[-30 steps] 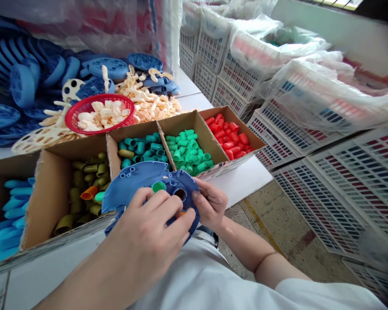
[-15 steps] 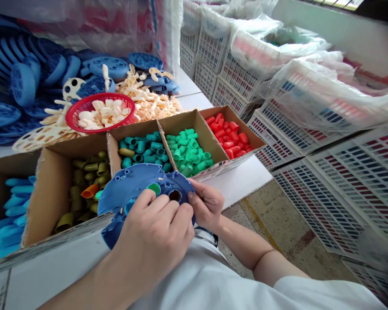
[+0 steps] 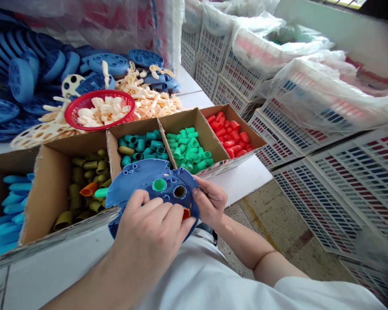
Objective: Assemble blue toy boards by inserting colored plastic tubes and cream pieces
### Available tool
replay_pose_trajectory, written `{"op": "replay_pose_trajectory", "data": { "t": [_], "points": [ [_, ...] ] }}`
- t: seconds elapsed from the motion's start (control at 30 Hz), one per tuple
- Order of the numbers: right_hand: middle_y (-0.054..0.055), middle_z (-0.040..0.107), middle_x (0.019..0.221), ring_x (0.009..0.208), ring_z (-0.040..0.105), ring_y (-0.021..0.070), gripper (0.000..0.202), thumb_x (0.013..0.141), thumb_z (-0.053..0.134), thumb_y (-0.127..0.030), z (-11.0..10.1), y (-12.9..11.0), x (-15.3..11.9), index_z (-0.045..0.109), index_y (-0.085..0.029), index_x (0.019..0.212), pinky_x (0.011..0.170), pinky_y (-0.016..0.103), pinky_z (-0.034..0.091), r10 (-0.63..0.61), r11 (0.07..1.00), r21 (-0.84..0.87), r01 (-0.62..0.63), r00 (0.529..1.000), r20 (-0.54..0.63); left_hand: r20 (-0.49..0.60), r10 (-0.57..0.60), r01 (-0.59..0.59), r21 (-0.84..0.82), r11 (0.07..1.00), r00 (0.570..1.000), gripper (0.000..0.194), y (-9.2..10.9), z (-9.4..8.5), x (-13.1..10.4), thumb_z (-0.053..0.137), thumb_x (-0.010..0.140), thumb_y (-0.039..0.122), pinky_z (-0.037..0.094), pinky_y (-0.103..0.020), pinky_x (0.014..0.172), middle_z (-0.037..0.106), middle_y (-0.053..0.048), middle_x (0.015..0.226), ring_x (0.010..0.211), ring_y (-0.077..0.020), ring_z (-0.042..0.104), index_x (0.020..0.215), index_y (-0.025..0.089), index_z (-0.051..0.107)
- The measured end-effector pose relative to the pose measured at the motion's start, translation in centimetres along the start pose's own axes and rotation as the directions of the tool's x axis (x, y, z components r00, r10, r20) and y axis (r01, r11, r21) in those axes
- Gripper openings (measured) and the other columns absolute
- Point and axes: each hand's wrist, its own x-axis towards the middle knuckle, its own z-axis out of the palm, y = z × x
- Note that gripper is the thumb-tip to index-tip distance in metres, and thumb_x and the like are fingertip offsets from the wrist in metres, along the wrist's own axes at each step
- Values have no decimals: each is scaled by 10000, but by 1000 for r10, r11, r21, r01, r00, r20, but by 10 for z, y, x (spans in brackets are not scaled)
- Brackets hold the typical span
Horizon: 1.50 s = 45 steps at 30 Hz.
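A round blue plastic shell [image 3: 148,175] is tilted before me, its inner side towards me. Several short coloured tubes sit in its holes: a green one [image 3: 159,184], an olive one [image 3: 180,191] and an orange one [image 3: 186,212], partly covered. My right hand [image 3: 211,200] pinches the shell's right rim between thumb and fingers. Across the shell's inner face lies my left hand [image 3: 155,224], fingers curled and its back to the camera. Its fingertips are hidden, so I cannot see what they grip.
Cardboard compartments hold light blue [image 3: 11,211], olive [image 3: 80,181], teal [image 3: 145,146], green [image 3: 190,148] and red caps [image 3: 228,133]. Behind them are a red basket [image 3: 124,122] of cream pieces and a heap of blue shells [image 3: 22,82]. White crates [image 3: 310,189] stand to the right.
My left hand has slid down and left over the shell, uncovering more of the green and olive tubes and the orange one. Shell and right hand have shifted slightly right.
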Motion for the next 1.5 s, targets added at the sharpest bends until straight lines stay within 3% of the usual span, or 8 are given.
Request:
{"op": "replay_pose_trajectory", "data": {
  "t": [0.2,0.33,0.5,0.67,0.8,0.93,1.13,1.5],
  "points": [
    [-26,601,551,438,504,128,300,961,615,-350,-4,-4,0,792,-207,1157,530,256,524,15,1000,11,-15,1000,-18,-71,-27,30,46,998,997,203,-4,-18,-1,605,1018,336,394,-458,727,673,-62,806,771,-268,623,899,187,676],
    [-3,696,652,511,604,148,280,981,622,-357,-4,-6,0,780,-238,1180,530,251,525,-5,998,59,7,999,-36,-244,-377,403,69,912,894,368,-35,-35,-5,662,975,419,490,-542,1011,679,-111,1233,1121,-350,653,1282,216,668],
    [20,773,828,572,671,170,288,975,645,-371,-6,-5,-5,738,-267,1228,536,269,552,-30,990,136,35,999,-40,109,-671,656,-373,657,734,315,-57,-29,1,690,935,420,549,-214,582,799,52,938,711,-164,718,1188,240,746],
    [31,785,1012,714,721,221,377,961,617,-483,-6,-5,-21,699,-330,1295,705,357,624,-64,982,174,66,998,-14,-33,-408,361,-406,839,912,256,-51,-25,7,636,953,190,535,-153,668,807,84,950,654,-91,694,1155,263,775],
    [13,762,886,670,694,213,349,955,627,-418,-8,0,-28,718,-322,1278,657,334,610,-31,981,194,27,999,21,101,-222,244,-421,874,970,302,-62,-33,16,579,1011,295,553,-188,687,807,24,981,671,-125,707,1272,258,726],
    [9,759,856,683,700,208,374,878,664,-269,-14,5,-23,766,-281,1237,662,310,600,27,977,208,-41,997,71,331,-154,293,-425,857,931,450,-102,-54,37,481,1046,520,533,-203,706,794,-14,968,803,-160,712,1209,191,741],
    [-13,771,887,727,714,182,412,881,593,-192,-17,7,-25,769,-315,1232,652,246,591,118,960,257,-113,993,-4,216,-579,566,125,815,786,518,-209,-72,72,525,1002,525,507,-268,885,771,-78,1159,972,-190,661,1237,101,707],
    [26,801,993,791,766,195,322,965,644,-284,-18,9,-34,760,-319,1264,686,223,620,102,952,294,-80,993,-62,413,-557,472,297,830,720,359,-294,0,117,709,977,369,550,-502,1032,674,-115,1340,1196,-276,665,1268,163,681]
  ]
}}
